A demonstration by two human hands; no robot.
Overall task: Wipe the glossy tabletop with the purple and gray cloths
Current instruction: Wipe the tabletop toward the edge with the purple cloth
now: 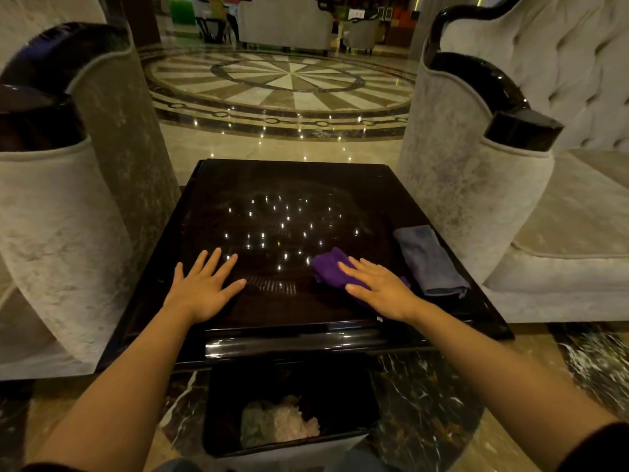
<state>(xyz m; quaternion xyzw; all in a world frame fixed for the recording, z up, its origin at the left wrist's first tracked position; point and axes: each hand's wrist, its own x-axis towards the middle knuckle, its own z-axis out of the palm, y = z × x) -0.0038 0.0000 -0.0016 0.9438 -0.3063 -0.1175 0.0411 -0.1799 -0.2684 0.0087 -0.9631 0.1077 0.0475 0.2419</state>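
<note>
a: main object first. where's the crumpled purple microfibre cloth (328,265)?

b: on the glossy black square tabletop (289,185), near-right part, flat under the right hand (379,287). palm down, fingers spread on top of it, pressing rather than gripping. nothing clenched.

a: second cloth?

b: folded gray cloth (430,260), long rectangle, just right of the purple cloth, along the tabletop's right edge. untouched.

a: left hand (204,287)?

b: bare on the tabletop, well left of the purple cloth, fingers splayed, holding nothing. looks like bracing.

a: risks?

b: one, bare palm on lacquer probably leaves prints, so that patch needs a pass. two, the purple cloth is bunched, so a flat push could slide the hand off it or let it roll up and streak. three, a sweep to the right could knock the gray cloth over the edge. four, faint swirl haze shows around the reflected ceiling lights, easy to miss in this dim room.

a: materials?

b: tabletop hard, mirror-slick, raised lip around it. purple cloth soft, fuzzy, wrinkled. gray cloth smoother, neat fold.

a: surroundings?

b: pale velvet armchairs (85,212) with glossy black arm caps either side of the tabletop, black open bin (340,396) with crumpled waste below its near edge, polished marble floor (279,83) beyond.
</note>
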